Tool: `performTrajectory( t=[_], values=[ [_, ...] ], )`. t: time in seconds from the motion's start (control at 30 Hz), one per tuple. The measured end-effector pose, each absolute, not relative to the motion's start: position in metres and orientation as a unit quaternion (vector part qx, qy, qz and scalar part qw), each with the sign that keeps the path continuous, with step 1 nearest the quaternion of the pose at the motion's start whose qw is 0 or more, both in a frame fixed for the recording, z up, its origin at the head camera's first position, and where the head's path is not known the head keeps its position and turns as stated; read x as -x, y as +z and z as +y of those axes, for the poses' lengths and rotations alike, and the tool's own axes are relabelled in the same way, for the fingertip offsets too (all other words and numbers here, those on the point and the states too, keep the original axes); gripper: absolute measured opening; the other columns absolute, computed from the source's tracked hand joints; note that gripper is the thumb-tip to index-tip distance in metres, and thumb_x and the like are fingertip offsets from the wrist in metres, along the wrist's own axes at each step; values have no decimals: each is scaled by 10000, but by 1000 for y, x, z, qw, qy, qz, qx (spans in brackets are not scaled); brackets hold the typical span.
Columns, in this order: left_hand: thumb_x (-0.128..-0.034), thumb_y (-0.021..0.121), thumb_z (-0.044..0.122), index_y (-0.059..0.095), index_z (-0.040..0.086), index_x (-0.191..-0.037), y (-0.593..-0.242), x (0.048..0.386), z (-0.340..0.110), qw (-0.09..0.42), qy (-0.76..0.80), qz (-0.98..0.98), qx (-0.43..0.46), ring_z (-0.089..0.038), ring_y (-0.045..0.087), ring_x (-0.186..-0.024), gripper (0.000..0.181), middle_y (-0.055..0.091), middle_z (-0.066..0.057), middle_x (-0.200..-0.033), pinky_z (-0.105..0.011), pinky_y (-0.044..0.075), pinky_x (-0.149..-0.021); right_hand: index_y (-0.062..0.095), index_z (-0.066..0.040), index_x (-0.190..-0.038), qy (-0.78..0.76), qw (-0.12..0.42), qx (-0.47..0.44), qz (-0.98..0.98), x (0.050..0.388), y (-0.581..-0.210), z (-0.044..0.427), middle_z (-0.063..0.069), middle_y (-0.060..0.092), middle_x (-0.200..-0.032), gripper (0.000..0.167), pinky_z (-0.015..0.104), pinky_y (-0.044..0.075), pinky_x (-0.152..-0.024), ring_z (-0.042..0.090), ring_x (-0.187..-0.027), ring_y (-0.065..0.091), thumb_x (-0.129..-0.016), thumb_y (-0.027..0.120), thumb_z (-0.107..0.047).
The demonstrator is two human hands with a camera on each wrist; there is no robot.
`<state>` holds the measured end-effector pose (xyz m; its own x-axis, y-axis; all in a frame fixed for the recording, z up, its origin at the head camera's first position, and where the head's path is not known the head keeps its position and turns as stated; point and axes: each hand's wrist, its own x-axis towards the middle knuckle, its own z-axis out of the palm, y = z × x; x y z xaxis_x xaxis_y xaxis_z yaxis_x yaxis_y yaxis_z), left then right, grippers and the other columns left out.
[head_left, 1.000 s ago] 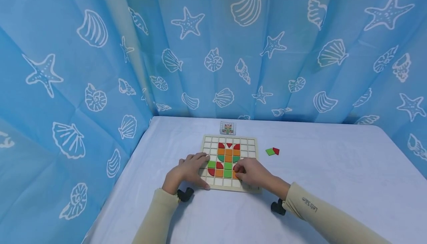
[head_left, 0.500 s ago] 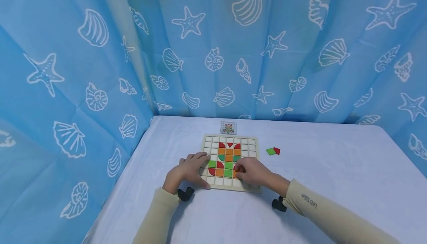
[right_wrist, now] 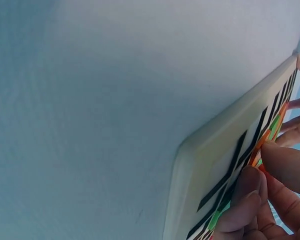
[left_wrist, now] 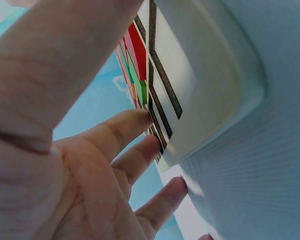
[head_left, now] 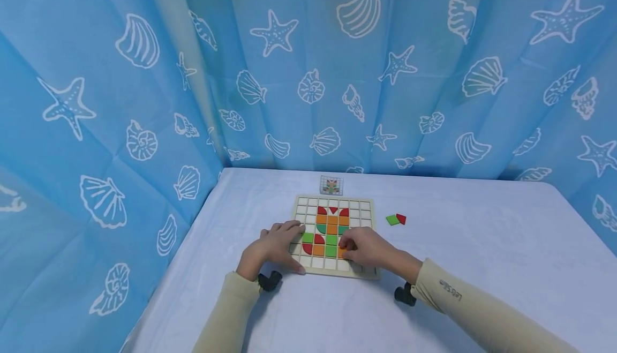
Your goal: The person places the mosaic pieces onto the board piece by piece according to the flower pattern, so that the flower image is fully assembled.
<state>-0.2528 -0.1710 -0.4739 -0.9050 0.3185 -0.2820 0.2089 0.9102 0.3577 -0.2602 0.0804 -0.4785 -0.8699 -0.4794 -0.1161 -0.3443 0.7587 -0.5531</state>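
A square board with a grid of white cells lies on the table, bearing red, orange, green and teal tiles in its middle columns. Over its left edge my left hand rests with spread fingers, thumb at the front rim. In the left wrist view, the fingertips of that hand touch the board's side. My right hand bends over the lower right cells. Its thumb and finger pinch an orange tile at the board's surface, seen in the right wrist view. That hand partly hides a red tile and nearby cells.
Right of the board lie a loose green tile and a red tile, touching each other. Behind the board is a small gridded pattern card. A blue shell-print curtain hangs along the white table's back and left side.
The head view has shifted slightly. Both hands stay at the same spots on the board, the right one still at the orange tile.
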Motion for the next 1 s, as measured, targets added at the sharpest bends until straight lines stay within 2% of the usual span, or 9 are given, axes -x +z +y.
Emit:
performTrajectory(
  t=[0.43,1.0],
  values=[
    [-674,920,456,405,216,-1547,-474,252,-170,168,165,962,-137,-340,292,-1440,1042,331,-12,-1615,-635,282,-1110,747,-199,-953,-285,109,227,925,268,-476,92,-112,654,-857,117,277,531,-765,111,-829,574,-860,812,-174],
    [-679,911,479,396,230,-1554,-476,254,-170,169,161,963,-137,-335,283,-1449,1045,322,-5,-1621,-639,270,-1121,734,-118,-1021,-290,98,195,932,285,-478,116,-20,658,-927,162,317,546,-786,155,-854,578,-876,789,-162]
  ],
)
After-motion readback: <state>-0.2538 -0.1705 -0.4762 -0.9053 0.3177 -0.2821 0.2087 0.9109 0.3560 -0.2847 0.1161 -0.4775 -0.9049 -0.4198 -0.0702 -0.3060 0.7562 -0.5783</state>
